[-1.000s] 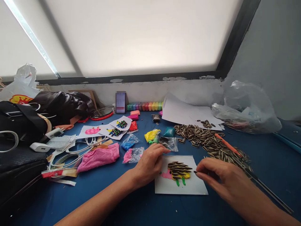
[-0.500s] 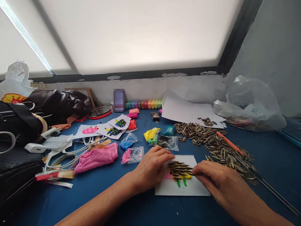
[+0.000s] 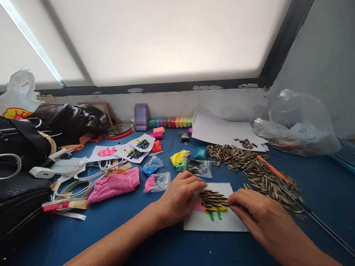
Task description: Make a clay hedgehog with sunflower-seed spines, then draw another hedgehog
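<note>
A white card [image 3: 235, 222] lies before me, bearing a clay hedgehog [image 3: 213, 201] with a pink face, yellow body, green feet and rows of sunflower seeds as spines. My left hand [image 3: 181, 197] rests over the card's left side, fingers reaching above the figure and thumb mostly hidden. At the figure's right end, my right hand [image 3: 253, 210] is closed in a pinch on a dark sunflower seed [image 3: 227, 204], whose tip touches or nearly touches the yellow clay. A heap of sunflower seeds [image 3: 260, 181] spreads beyond the right hand.
An orange-handled tool [image 3: 273, 169] with a metal shaft lies across the seeds. Clay packets, including yellow clay [image 3: 179, 158] and pink clay [image 3: 151, 183], sit behind the card. Finished pictures [image 3: 104, 152], a pink cloth [image 3: 115, 185], cables and bags crowd the left. A plastic bag [image 3: 302, 123] stands back right.
The view has shifted very slightly. Both hands keep nearly the same position, the right still pinching at the hedgehog's right end.
</note>
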Tool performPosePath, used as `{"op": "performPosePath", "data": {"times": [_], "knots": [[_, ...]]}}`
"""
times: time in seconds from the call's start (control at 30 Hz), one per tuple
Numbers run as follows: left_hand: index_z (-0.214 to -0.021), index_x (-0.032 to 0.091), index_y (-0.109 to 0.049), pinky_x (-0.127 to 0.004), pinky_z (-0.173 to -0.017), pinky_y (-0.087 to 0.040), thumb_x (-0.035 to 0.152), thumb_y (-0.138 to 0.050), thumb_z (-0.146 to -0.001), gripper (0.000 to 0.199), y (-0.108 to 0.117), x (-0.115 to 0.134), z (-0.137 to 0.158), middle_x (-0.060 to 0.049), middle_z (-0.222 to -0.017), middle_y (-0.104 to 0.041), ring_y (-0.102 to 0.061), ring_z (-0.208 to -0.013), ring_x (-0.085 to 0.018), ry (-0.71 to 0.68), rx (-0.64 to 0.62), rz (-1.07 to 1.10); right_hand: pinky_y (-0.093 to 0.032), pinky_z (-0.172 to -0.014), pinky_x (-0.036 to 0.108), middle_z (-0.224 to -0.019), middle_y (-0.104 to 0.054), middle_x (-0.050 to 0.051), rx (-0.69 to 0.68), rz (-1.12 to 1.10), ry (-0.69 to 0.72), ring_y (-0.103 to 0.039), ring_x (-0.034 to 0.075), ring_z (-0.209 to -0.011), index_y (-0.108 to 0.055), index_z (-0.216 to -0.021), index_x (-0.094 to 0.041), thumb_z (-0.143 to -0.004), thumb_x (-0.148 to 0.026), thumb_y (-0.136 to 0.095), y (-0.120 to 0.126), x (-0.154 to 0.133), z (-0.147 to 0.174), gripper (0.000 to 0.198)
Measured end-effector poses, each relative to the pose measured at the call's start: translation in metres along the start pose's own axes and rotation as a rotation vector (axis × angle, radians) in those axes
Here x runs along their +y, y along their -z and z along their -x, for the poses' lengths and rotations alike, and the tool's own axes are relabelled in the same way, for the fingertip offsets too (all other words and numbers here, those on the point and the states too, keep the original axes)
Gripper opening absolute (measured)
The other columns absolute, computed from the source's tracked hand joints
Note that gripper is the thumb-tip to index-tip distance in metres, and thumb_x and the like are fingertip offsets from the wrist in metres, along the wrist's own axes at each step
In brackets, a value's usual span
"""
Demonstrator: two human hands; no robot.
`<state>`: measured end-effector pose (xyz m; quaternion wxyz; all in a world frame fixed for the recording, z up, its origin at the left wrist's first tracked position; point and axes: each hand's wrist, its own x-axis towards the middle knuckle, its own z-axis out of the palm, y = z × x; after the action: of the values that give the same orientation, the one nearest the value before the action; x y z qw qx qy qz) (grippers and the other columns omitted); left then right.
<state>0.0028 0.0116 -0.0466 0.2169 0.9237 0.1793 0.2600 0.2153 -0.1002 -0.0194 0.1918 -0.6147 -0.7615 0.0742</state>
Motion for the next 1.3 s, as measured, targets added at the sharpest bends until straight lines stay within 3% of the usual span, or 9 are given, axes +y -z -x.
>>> {"op": "performPosePath", "data": {"times": [1.03, 1.3], "knots": [[-0.109, 0.016, -0.06, -0.037, -0.087, -0.045, -0.001, -0.044, -0.074, 0.043, -0.0003, -0.0007, 0.0, -0.005, -0.111, -0.068, -0.054, -0.095, -0.02, 0.001, -0.015, 0.021, -0.049, -0.056, 0.027, -0.066, -0.061, 0.001, 0.002, 0.182, 0.08, -0.062, 0.017, -0.06, -0.057, -0.07, -0.023, -0.088, -0.011, -0.045, -0.0027, -0.0086, -0.0062, 0.025], [-0.109, 0.015, -0.06, -0.036, -0.088, -0.045, -0.003, -0.045, -0.073, 0.043, -0.0008, -0.0005, 0.0001, -0.004, -0.11, -0.068, -0.054, -0.095, -0.019, -0.003, -0.011, 0.016, -0.046, -0.054, 0.026, -0.069, -0.064, 0.0, 0.015, 0.2, 0.022, -0.063, 0.018, -0.063, -0.06, -0.077, -0.026, -0.089, -0.02, -0.049, 0.0029, -0.0075, -0.0042, 0.018]]}}
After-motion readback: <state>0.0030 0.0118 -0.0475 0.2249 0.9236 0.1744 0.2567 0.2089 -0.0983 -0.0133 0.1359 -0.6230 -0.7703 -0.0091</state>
